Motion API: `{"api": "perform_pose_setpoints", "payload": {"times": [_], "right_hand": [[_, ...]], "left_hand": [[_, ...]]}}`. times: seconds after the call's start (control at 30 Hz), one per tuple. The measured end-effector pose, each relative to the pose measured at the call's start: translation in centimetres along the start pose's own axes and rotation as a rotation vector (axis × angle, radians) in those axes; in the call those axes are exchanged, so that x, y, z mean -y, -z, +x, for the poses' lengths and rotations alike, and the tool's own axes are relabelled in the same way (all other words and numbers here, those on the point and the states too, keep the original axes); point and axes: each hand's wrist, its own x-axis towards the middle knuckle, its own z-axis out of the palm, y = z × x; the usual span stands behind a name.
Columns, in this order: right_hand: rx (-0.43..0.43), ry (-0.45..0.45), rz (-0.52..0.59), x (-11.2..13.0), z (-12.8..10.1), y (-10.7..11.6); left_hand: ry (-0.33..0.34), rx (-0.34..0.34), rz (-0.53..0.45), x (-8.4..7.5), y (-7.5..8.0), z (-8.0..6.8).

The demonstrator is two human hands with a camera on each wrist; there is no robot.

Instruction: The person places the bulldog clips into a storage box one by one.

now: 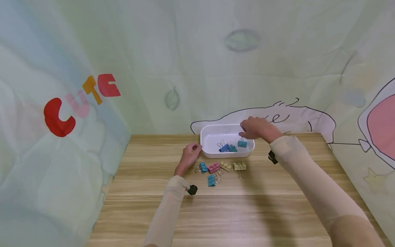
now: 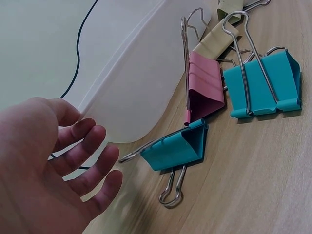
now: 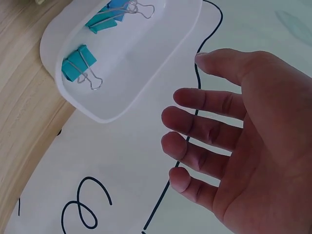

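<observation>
My left hand (image 1: 190, 154) pinches the left end of a white plastic tray (image 1: 226, 155) between thumb and forefinger; its other fingers hang loosely curved in the left wrist view. In the tray lie a blue binder clip (image 1: 224, 148) and two teal binder clips, one (image 1: 242, 143) near the right end. Above the tray's right back corner, my right hand (image 1: 257, 127) has its fingers relaxed and apart, with nothing between them in the right wrist view. In front of the tray lie two bright blue binder clips, one (image 2: 175, 148) nearest my left hand, and a pink binder clip (image 2: 207, 85).
A pale yellow binder clip (image 1: 225, 166) and an olive one (image 1: 239, 166) also lie before the tray on the wooden table (image 1: 216, 216). A printed cloth (image 1: 200, 68) hangs behind the table and along both sides.
</observation>
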Motion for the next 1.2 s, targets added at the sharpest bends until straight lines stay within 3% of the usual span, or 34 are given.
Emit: {"api": "perform_pose_setpoints", "payload": {"times": [0.37,0.67,0.9,1.2], "right_hand": [[0.019,0.04,0.011,0.9,-1.0,-1.1],[0.023,0.08,-0.007,1.4,-1.8,-3.5],[-0.024,0.142,-0.006,2.0,-2.7,-5.7],[0.011,0.108,0.047,2.4,-3.0,-8.9]], "left_hand": [[-0.005,-0.012,0.006,0.1,0.0,0.1],[-0.001,-0.015,0.01,0.3,0.0,0.3],[0.002,-0.015,0.012,0.4,0.0,0.3],[-0.011,-0.016,0.016,0.3,0.0,0.1]]}}
